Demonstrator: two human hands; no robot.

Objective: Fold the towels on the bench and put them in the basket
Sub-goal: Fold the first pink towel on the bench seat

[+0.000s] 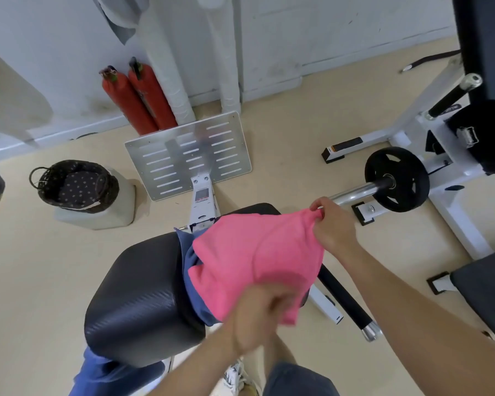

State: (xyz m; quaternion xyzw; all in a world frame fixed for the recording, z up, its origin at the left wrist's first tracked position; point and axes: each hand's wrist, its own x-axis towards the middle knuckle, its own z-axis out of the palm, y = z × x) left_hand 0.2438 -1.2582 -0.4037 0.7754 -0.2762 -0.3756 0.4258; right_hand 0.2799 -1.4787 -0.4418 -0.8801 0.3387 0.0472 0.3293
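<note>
A pink towel [257, 252] hangs spread between my hands above the black padded bench [137, 295]. My right hand [333, 224] pinches its far corner near the bench's far end. My left hand [257, 315] grips the near edge; this hand is blurred. Under the pink towel a blue towel [193, 281] lies across the bench, with part of it hanging off the near left side. A dark woven basket [75, 185] with a dotted lining sits on a pale block on the floor to the far left.
A metal foot plate [189, 155] stands beyond the bench. Two red extinguishers [137, 98] lean at the wall. A barbell with a black weight plate [396, 178] and a white machine frame [446, 201] occupy the right. A black handle bar [346, 304] juts out beside the bench.
</note>
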